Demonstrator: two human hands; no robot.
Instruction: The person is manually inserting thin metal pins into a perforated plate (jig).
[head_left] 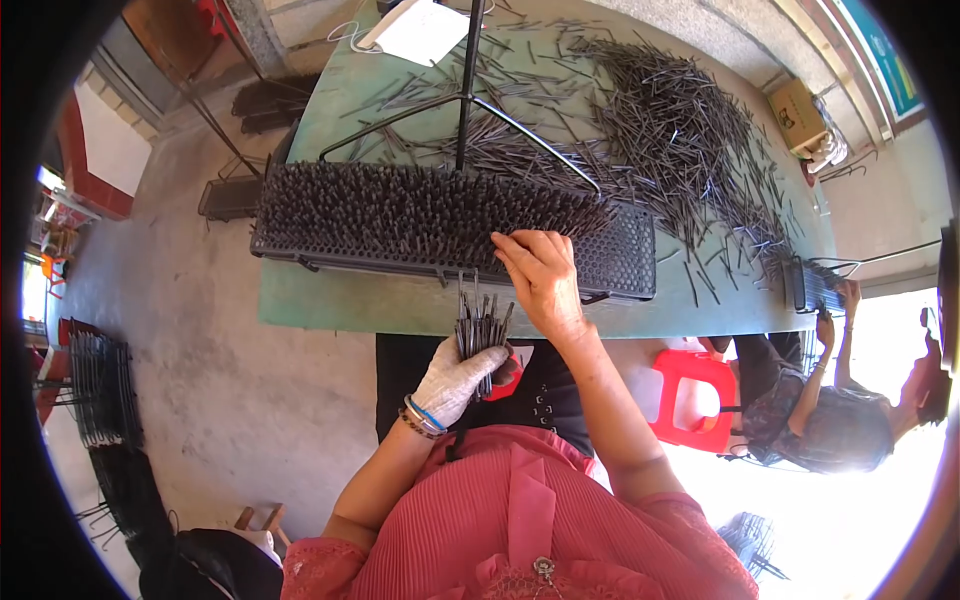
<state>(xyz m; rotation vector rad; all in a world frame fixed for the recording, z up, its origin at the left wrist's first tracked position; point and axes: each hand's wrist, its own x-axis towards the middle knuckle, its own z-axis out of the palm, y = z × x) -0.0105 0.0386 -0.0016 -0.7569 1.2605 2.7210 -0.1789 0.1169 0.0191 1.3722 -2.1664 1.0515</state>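
Observation:
In my left hand [455,378], which wears a pale work glove, an upright bundle of thin dark rods [483,325] is gripped close to my body. My bare right hand [540,275] reaches over the front edge of a long black perforated tray [630,250], thumb and fingers pinched together; what lies between the fingertips is hidden among the rods. Standing rods [390,210] fill the left and middle of the tray densely. Its right end shows bare holes. A black metal frame handle [467,97] rises behind the tray.
Loose rods [680,130] lie heaped across the green table [330,305], with a white sheet [425,30] at the back. Rightward, another person [820,415] works at a similar tray [815,285] near a red stool [695,400]. Filled racks [105,390] stand on the floor at left.

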